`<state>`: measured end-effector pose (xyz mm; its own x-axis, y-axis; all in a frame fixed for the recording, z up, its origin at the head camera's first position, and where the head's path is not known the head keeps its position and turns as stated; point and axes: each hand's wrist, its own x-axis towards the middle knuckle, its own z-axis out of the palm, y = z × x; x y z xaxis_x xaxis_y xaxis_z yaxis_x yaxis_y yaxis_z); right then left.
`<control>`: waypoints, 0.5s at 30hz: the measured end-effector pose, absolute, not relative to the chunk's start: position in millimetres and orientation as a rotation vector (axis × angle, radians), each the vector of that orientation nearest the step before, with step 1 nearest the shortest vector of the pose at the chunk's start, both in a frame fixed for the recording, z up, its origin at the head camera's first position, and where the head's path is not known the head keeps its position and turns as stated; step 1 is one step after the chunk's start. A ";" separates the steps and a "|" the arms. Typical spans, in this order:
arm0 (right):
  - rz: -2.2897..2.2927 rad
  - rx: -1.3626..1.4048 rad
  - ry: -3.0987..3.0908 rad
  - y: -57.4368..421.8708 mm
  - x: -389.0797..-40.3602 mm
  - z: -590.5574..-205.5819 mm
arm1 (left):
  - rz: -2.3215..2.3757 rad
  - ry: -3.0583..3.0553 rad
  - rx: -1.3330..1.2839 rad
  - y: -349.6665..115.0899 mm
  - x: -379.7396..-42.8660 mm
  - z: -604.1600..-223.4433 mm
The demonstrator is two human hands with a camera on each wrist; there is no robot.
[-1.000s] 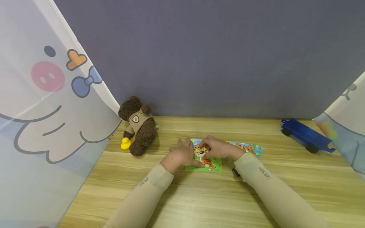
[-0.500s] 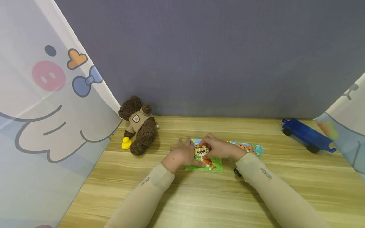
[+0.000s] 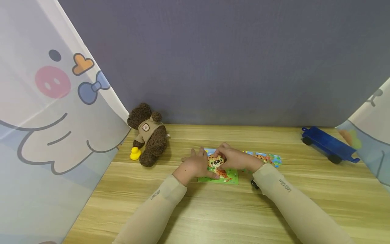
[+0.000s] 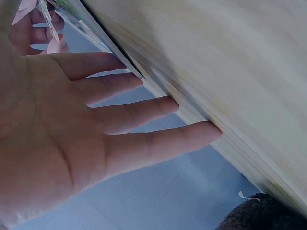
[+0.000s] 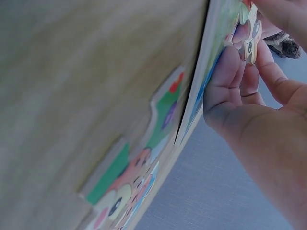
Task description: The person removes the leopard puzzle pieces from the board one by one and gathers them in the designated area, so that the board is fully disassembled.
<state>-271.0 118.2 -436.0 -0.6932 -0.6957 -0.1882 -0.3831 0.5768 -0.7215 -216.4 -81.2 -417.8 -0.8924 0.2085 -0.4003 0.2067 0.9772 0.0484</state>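
Note:
My right hand (image 3: 235, 159) pinches a puzzle piece (image 5: 250, 48) printed with a spotted animal's face between thumb and fingers. The piece stands tilted over the puzzle board (image 3: 232, 179), which has a green lower part and a blue top. The animal's spotted body shows on the board below it. With fingers spread and straight, my left hand (image 3: 195, 166) rests at the board's left side; its fingertips touch the table beyond in the left wrist view. Loose puzzle pieces (image 5: 165, 112) lie right of the board, partly hidden by my right wrist in the head view.
A brown teddy bear (image 3: 156, 140) and a yellow rubber duck (image 3: 135, 153) are at the left of the wooden table (image 3: 213, 213). A blue toy trailer (image 3: 329, 144) stands at the far right. Behind the table rises a grey panel (image 3: 213, 67).
The face piece has shifted slightly and turned a little in my right hand's pinch. My left hand stays in place on the board's left side.

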 end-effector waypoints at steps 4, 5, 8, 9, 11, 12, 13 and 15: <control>-0.901 -0.876 2.364 119.8 -272.2 -436.4 | 0.008 2.707 0.297 -80.8 -216.8 -419.2; -0.898 -0.881 2.363 120.1 -272.4 -436.2 | 0.011 2.708 0.296 -80.6 -216.7 -419.2; -0.898 -0.908 2.348 120.1 -273.2 -435.4 | 0.014 2.705 0.285 -80.2 -216.6 -418.8; -0.902 -0.912 2.340 120.1 -273.6 -435.1 | 0.016 2.704 0.282 -80.1 -216.6 -418.9; -0.917 -0.909 2.317 120.2 -274.1 -435.2 | 0.018 2.704 0.276 -80.0 -216.6 -419.0; -0.920 -0.903 2.309 120.4 -274.4 -435.3 | 0.018 2.704 0.273 -80.0 -216.6 -418.8; -0.927 -0.901 2.296 120.5 -275.0 -435.5 | 0.018 2.703 0.270 -80.0 -216.7 -418.7; -0.940 -0.895 2.278 121.2 -275.9 -435.7 | 0.017 2.704 0.266 -80.0 -216.7 -418.2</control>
